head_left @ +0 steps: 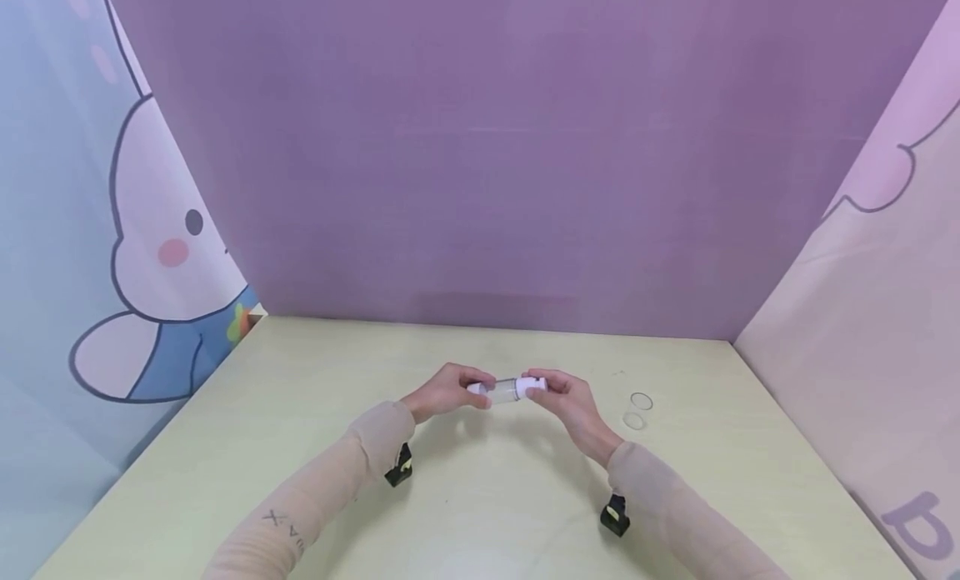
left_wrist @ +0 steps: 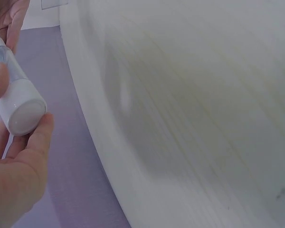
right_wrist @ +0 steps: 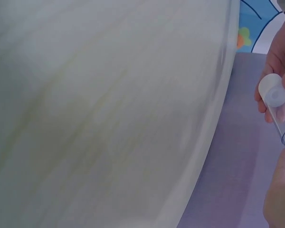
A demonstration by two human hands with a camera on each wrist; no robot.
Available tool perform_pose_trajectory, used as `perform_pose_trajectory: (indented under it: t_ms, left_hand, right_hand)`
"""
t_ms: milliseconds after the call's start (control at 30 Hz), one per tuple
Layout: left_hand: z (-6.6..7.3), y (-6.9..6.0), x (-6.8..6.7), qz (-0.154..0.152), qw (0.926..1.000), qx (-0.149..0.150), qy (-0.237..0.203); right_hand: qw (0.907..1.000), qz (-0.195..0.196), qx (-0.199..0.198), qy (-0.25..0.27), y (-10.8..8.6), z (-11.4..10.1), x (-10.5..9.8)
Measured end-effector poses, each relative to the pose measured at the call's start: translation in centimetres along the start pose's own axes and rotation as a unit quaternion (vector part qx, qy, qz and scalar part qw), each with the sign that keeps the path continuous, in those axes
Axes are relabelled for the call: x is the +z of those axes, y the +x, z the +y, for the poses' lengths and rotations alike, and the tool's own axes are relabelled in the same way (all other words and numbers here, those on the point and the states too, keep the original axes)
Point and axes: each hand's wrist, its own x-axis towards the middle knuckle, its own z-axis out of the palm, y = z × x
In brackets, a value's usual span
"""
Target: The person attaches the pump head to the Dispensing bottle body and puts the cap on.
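Both hands hold a small bottle (head_left: 504, 391) with a clear middle and white ends, sideways above the table. The left hand (head_left: 450, 388) grips its left end, thumb on the near side. In the left wrist view, that hand's fingers (left_wrist: 40, 135) curl round the white end (left_wrist: 21, 107), whose round face shows. My right hand (head_left: 572, 401) pinches the white part (head_left: 529, 387) at the right end. A dark ring shows where this part meets the clear tube. In the right wrist view, the frame edge cuts off the bottle's right end.
A clear, see-through cylinder (head_left: 637, 412), perhaps a cap, lies on the pale yellow table (head_left: 480, 505) right of the right hand. A purple panel (head_left: 495, 163) stands along the table's back edge. Printed cloths hang at the left (head_left: 67, 255) and right (head_left: 877, 313).
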Motion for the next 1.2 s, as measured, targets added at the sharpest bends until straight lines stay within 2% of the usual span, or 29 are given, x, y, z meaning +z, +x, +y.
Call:
perform_pose_trajectory:
  t_ms: [200, 467, 633, 800, 967, 1200]
  left_hand:
    - [0.09, 0.01, 0.13, 0.002, 1.0000, -0.006, 0.003]
    - [0.15, 0.02, 0.05, -0.001, 1.0000, 0.005, 0.003]
    - [0.18, 0.03, 0.02, -0.003, 0.9999, 0.010, 0.001]
    - [0.10, -0.08, -0.02, 0.001, 1.0000, 0.003, 0.003]
    - [-0.25, 0.05, 0.24, -0.001, 0.9999, 0.011, -0.002]
    - [-0.52, -0.02, 0.48, -0.007, 0.9999, 0.013, -0.003]
  right_hand:
    - [0.9999, 0.011, 0.007, -0.010, -0.09, 0.12, -0.08]
    - [0.9997, 0.015, 0.016, -0.014, -0.21, -0.03, -0.05]
    - [0.9996, 0.023, 0.014, 0.002, -0.18, 0.24, -0.01]
    - [0.9998, 0.014, 0.010, 0.014, -0.24, 0.43, 0.18]
    - [0.9997, 0.012, 0.008, 0.020, -0.32, 0.44, 0.11]
    - [1.0000, 0.001, 0.005, -0.004, -0.25, 0.61, 0.01]
